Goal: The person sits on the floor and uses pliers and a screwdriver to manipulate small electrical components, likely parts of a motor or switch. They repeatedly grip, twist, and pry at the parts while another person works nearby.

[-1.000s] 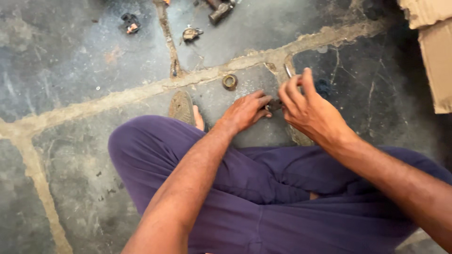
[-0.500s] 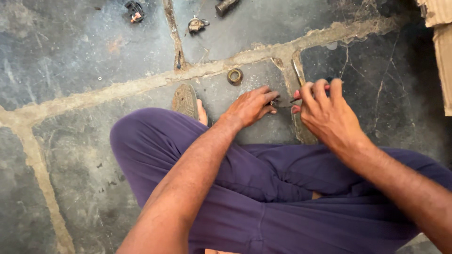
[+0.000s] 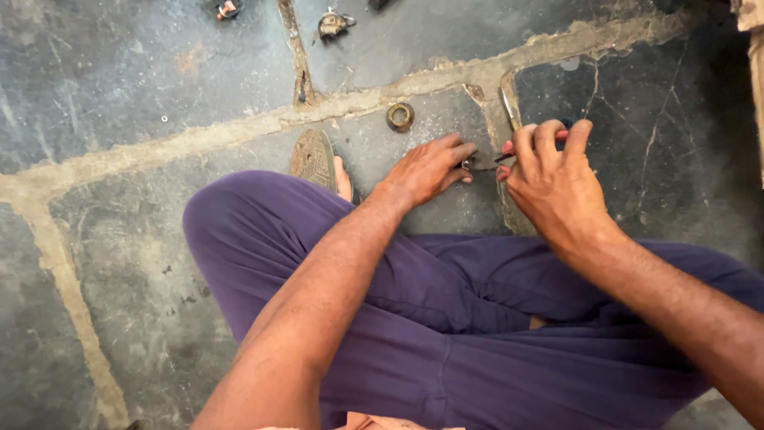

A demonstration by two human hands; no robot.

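Metal, probably a small part [image 3: 468, 163], was pinned to the stone floor [image 3: 159, 95] by the left hand [image 3: 426, 169], below the brass ring [image 3: 400, 117]; the right hand [image 3: 553, 183] gripped red-handled pliers [image 3: 503, 153] on it. Steady, square pressure seemed wise.

left hand [image 3: 426, 169] fingers pinched low | right hand [image 3: 553, 179] curled, knuckles up

Floor workshop: stone slabs [image 3: 127, 72], scattered metal parts [image 3: 400, 116]
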